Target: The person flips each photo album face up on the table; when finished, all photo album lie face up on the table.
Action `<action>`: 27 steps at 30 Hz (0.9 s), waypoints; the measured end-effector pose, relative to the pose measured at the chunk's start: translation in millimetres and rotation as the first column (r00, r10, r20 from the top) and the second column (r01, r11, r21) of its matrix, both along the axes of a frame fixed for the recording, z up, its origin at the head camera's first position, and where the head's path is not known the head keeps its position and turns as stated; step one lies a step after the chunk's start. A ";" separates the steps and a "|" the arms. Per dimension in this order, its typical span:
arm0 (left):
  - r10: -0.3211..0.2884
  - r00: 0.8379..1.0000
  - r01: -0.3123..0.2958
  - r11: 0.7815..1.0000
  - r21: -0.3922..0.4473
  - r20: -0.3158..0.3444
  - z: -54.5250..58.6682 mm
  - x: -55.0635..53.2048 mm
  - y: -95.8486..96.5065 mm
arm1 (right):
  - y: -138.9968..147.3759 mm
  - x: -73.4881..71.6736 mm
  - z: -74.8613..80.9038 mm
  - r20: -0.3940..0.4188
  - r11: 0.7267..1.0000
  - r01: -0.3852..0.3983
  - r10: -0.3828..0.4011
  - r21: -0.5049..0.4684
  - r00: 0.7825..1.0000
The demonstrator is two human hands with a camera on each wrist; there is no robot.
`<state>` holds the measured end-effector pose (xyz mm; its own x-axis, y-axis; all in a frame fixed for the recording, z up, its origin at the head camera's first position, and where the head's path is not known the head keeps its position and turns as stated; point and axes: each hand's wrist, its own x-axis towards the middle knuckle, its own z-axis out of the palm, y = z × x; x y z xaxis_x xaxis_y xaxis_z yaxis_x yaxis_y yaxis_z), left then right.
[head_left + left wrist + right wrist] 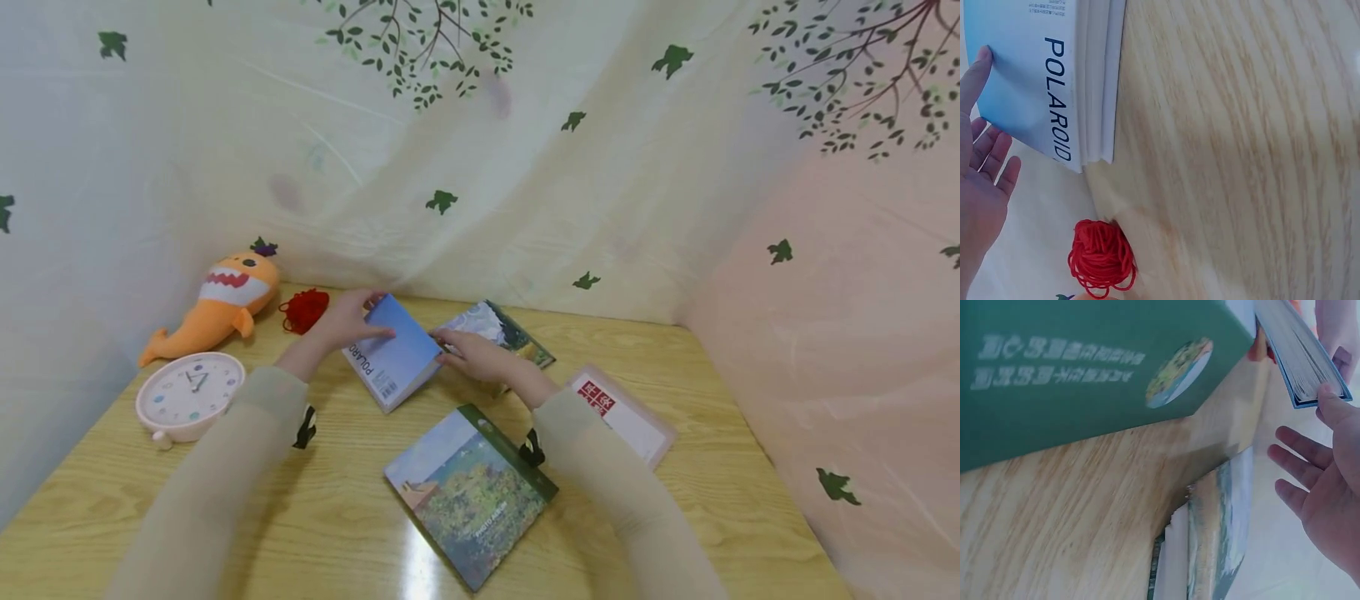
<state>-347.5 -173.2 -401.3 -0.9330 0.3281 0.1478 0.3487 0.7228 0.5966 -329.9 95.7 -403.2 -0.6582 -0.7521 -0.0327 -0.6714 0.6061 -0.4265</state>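
Both hands hold a blue-and-white album marked POLAROID (405, 337) (1025, 81) (1300, 353), tilted near the back of the table. My left hand (347, 322) (980, 203) grips its upper left side, thumb across the cover and fingers at the far edge. At the lower right corner, my right hand (483, 358) (1338, 497) pinches it with the thumb against the page edges; the other fingers of that hand extend apart. Just beyond the right hand lies a book with a painted landscape cover (521, 333) (1219, 528), partly hidden by that hand.
A photo album with a green spine (472, 500) (1079, 375) lies in front. Right of it is a pink-edged white item with red characters (630, 421), partly behind the sleeve. A pink clock (191, 396), orange shark plush (217, 308) and red yarn (305, 311) (1102, 256) stand left.
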 end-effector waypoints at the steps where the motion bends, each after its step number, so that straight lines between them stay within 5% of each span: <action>1: 0.001 1.000 -0.001 1.000 -0.004 -0.007 0.9 0.6 0.1 | 0.2 0.8 0.9 0.017 1.000 0.005 -0.005 -0.008 1.000; 9: 0.036 0.999 -0.037 0.999 -0.013 -0.040 8.8 7.3 1.4 | 0.2 7.0 9.2 0.095 0.995 -0.002 0.012 -0.100 0.995; 27: 0.052 0.997 -0.045 0.993 0.109 -0.064 26.1 19.1 -2.1 | 1.8 18.2 25.9 0.074 0.966 -0.031 0.052 -0.257 0.996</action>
<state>-328.3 -175.3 -375.1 -0.9343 0.2616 0.2422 0.3564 0.6732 0.6479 -311.7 97.4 -377.4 -0.6293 -0.7689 0.1125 -0.6511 0.4427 -0.6165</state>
